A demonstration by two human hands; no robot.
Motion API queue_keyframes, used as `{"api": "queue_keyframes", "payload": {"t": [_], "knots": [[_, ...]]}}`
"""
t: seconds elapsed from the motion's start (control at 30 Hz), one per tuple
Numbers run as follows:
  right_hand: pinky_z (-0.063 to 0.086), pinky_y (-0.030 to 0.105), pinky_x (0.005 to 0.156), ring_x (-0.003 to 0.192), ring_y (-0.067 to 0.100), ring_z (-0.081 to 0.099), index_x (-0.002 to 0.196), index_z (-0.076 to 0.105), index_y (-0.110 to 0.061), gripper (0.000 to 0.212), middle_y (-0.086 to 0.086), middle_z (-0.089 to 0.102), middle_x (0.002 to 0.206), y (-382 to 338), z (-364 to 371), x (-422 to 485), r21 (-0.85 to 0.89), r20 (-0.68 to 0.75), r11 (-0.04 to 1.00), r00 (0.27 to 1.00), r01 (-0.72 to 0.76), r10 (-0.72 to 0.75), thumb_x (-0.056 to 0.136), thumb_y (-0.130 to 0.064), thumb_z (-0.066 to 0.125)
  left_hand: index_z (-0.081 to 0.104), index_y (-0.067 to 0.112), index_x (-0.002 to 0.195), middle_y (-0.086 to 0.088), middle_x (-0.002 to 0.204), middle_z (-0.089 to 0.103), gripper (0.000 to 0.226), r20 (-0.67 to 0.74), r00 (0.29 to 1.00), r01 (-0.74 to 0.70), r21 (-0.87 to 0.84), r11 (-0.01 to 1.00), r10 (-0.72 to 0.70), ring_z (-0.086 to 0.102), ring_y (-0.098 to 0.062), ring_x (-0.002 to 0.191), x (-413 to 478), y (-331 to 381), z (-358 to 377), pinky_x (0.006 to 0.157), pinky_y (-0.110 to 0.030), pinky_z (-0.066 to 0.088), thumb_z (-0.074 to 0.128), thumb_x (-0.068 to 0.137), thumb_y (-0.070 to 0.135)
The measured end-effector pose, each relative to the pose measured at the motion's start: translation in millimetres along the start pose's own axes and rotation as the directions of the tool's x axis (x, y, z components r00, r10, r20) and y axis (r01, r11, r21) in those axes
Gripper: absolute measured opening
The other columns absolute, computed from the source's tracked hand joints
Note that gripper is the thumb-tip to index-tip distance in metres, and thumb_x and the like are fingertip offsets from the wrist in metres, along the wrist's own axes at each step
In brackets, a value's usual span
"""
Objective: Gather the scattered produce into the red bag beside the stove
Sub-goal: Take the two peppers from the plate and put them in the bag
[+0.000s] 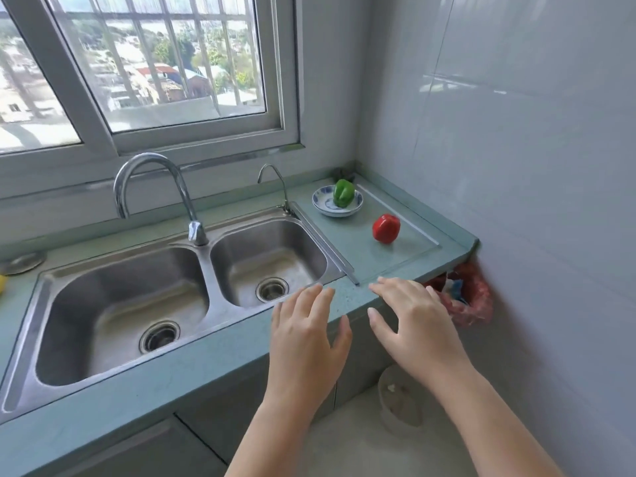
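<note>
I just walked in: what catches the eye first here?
A red pepper lies on the counter right of the sink, and a green pepper sits in a blue-patterned dish behind it. The left hand and right hand, both open, are spread at the counter's front edge, beside a red bag hanging below.

Steel sink (208, 270), 2 basins, 1 drain each, set in a pale green counter (137, 401). Tall gooseneck faucet (197, 233) behind the divider; 1 thin small tap (284, 194) at the sink's right rear corner. Blue-and-white bowl (321, 201) on the counter right of the sink, near the back corner. Round metal lid (24, 262) far left. Barred window (137, 63) above. White tub (401, 401) on the floor, blurred.
</note>
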State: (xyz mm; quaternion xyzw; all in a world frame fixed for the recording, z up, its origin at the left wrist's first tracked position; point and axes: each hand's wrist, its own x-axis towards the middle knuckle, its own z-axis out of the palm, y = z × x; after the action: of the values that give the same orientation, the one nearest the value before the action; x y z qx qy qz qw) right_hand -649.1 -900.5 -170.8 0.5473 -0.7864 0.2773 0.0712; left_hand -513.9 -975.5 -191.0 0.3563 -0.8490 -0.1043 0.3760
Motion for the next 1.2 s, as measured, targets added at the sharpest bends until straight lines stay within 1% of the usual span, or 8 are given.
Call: {"api": "queue_keyframes", "payload": {"t": [0.2,0.37,0.5,0.6,0.73,0.87,1.07,1.2], "knots": [[0.045,0.047,0.086,0.100,0.023,0.062,0.102,0.067,-0.013,0.044,0.004,0.068,0.106,21,26,49,-0.032,0.000,0.999,1.000,0.017,-0.017,0.078,-0.038,0.040,0.065,0.014,0.109,-0.001,0.109,0.066,0.041,0.044,0.999,-0.007,-0.029,1.000,0.009,0.059,-0.025,0.103,39,-26,38,0.088,-0.046,0.047,0.045,0.080,0.036],[0.044,0.044,0.087,0.102,0.023,0.061,0.104,0.066,-0.012,0.046,0.005,0.067,0.108,53,48,97,-0.041,0.013,0.999,1.000,-0.012,0.013,0.079,-0.039,0.039,0.064,0.014,0.108,-0.001,0.108,0.066,0.037,0.047,0.997,-0.052,-0.078,0.996,0.055,0.060,-0.027,0.102,83,-44,76,0.085,-0.048,0.048,0.047,0.080,0.032],[0.040,0.053,0.092,0.108,0.025,0.058,0.109,0.064,-0.012,0.040,0.006,0.065,0.113,90,72,144,-0.031,0.030,0.998,0.998,-0.048,0.049,0.080,-0.035,0.047,0.064,0.016,0.107,0.001,0.110,0.065,0.034,0.061,0.992,-0.106,-0.067,0.992,0.110,0.058,-0.024,0.108,130,-64,114,0.092,-0.046,0.044,0.046,0.082,0.030],[0.037,0.056,0.097,0.113,0.024,0.054,0.113,0.062,-0.012,0.038,0.006,0.063,0.118,121,85,177,-0.019,0.052,0.996,0.995,-0.084,0.085,0.081,-0.030,0.052,0.063,0.014,0.109,-0.001,0.111,0.065,0.035,0.115,0.986,-0.110,-0.075,0.991,0.118,0.057,-0.025,0.108,173,-74,145,0.090,-0.051,0.045,0.046,0.083,0.030],[0.033,0.053,0.100,0.115,0.023,0.052,0.116,0.061,-0.013,0.034,0.005,0.061,0.120,167,104,215,-0.001,0.075,0.989,0.986,-0.149,0.149,0.085,-0.026,0.058,0.063,0.012,0.108,-0.003,0.109,0.065,0.036,0.153,0.975,-0.157,-0.051,0.986,0.163,0.057,-0.025,0.106,224,-82,190,0.092,-0.040,0.041,0.046,0.083,0.030],[0.034,0.049,0.103,0.118,0.019,0.049,0.121,0.057,-0.015,0.037,0.003,0.058,0.125,206,128,241,-0.015,0.153,0.979,0.967,-0.204,0.204,0.086,-0.029,0.057,0.063,0.011,0.110,-0.006,0.112,0.064,0.038,0.169,0.977,-0.120,-0.054,0.991,0.128,0.049,-0.021,0.109,257,-93,231,0.095,-0.034,0.036,0.047,0.082,0.031],[0.028,0.040,0.106,0.123,0.019,0.041,0.129,0.048,-0.018,0.046,0.001,0.047,0.136,245,162,270,-0.060,0.260,0.958,0.922,-0.280,0.285,0.087,-0.037,0.054,0.064,0.009,0.111,-0.010,0.115,0.063,0.041,0.267,0.959,-0.077,-0.054,0.996,0.089,0.057,-0.031,0.106,283,-108,279,0.092,-0.044,0.043,0.045,0.082,0.032],[0.031,0.040,0.106,0.127,0.021,0.034,0.135,0.039,-0.021,0.056,0.001,0.037,0.142,255,183,282,-0.079,0.333,0.947,0.887,-0.312,0.320,0.085,-0.041,0.055,0.063,0.008,0.111,-0.010,0.115,0.062,0.042,0.297,0.954,-0.038,-0.049,0.998,0.051,0.057,-0.031,0.106,297,-123,300,0.092,-0.043,0.044,0.044,0.082,0.031]]}}
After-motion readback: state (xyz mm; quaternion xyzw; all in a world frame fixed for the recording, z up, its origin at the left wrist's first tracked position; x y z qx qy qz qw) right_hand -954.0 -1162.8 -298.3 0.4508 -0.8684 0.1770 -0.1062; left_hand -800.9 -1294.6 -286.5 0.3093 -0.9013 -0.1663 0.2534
